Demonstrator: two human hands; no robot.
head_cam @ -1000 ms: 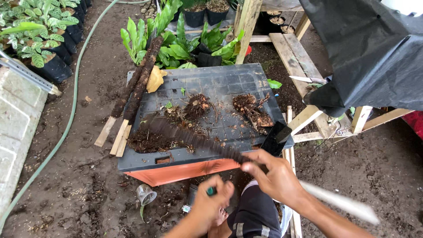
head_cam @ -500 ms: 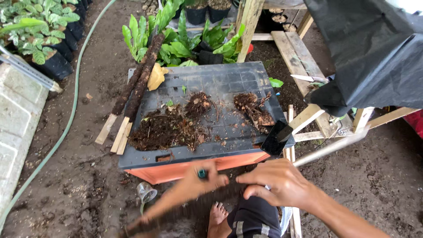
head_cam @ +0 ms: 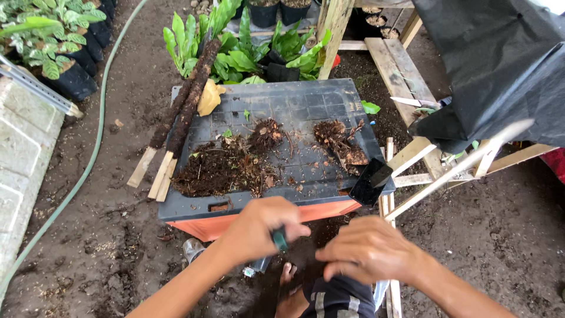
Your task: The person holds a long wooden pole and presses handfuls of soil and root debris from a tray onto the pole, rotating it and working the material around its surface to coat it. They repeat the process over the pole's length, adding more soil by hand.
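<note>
The left hand (head_cam: 259, 227) hides most of a green-handled tool (head_cam: 280, 239) (its working end unseen).

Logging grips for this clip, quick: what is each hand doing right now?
Left hand: closed around a small green-handled tool.
Right hand: curled, knuckles up; whether it holds anything cannot be told.

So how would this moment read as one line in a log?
left hand: grip shut on green-handled tool | right hand: closed, contents hidden | ahead: dark tray with soil pile | phone at tray corner
</note>
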